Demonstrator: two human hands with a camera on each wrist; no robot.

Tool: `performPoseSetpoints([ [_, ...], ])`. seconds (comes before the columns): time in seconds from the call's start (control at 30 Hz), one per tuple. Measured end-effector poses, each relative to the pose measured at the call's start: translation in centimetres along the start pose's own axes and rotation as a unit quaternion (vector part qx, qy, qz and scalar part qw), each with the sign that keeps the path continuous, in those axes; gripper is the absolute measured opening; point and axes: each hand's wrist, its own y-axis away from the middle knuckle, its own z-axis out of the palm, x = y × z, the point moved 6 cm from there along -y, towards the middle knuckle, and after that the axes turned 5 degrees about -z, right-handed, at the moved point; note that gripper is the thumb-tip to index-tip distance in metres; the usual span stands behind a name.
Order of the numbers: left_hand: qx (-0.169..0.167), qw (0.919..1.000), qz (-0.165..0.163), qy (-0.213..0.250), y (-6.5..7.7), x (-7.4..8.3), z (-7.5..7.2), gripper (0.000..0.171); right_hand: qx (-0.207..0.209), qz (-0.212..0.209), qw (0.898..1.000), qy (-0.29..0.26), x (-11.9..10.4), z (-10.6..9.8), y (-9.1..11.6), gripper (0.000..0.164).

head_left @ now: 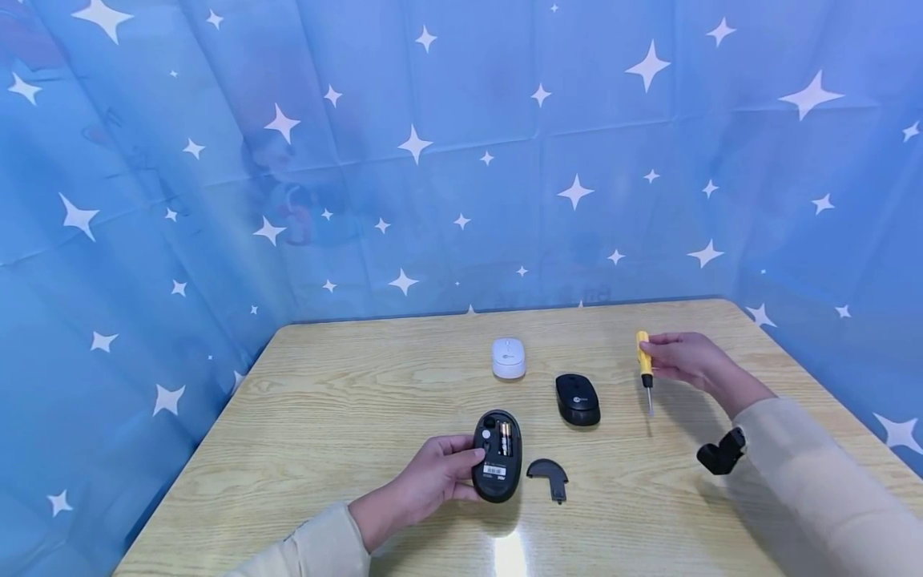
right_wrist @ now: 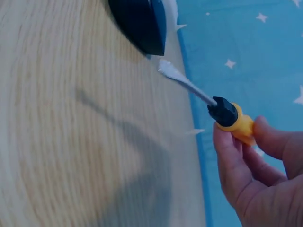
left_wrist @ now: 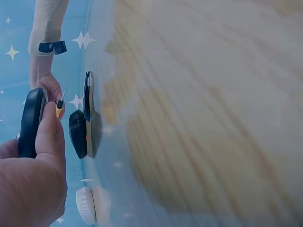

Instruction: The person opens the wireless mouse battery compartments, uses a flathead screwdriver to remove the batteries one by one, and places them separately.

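Observation:
My left hand [head_left: 440, 474] grips a black computer mouse [head_left: 508, 479], its underside turned up toward the head camera. The battery bay lies uncovered, with batteries [head_left: 505, 439] inside. Just right of it on the table is a black battery cover [head_left: 551, 473]. Farther right, my right hand [head_left: 688, 358] pinches a screwdriver [head_left: 643, 354] by its yellow handle. Its flat metal tip [right_wrist: 169, 70] shows in the right wrist view, pointing down above the tabletop. In the left wrist view the held mouse [left_wrist: 31, 124] is seen edge-on.
A second black mouse [head_left: 578, 400] rests upright between the two hands, and a white mouse [head_left: 509, 358] stands behind it. The wooden table [head_left: 346, 385] ends at a blue star-patterned curtain [head_left: 461, 160]. A black device [head_left: 723, 453] is strapped at the right wrist.

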Motion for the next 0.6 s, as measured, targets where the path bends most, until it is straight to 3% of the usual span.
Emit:
performPoseSetpoints([
  [0.27, 0.002, 1.0, -0.004, 0.005, 0.0, 0.0, 0.0, 0.042, -0.015, 0.013, 1.0, -0.005, 1.5, 0.4, -0.6, 0.06],
  [0.6, 0.004, 0.9999, -0.005, 0.013, -0.1, 0.1, 0.1, 0.042, 0.027, 0.052, 0.998, -0.016, 2.8, 0.6, -0.8, 0.058],
])
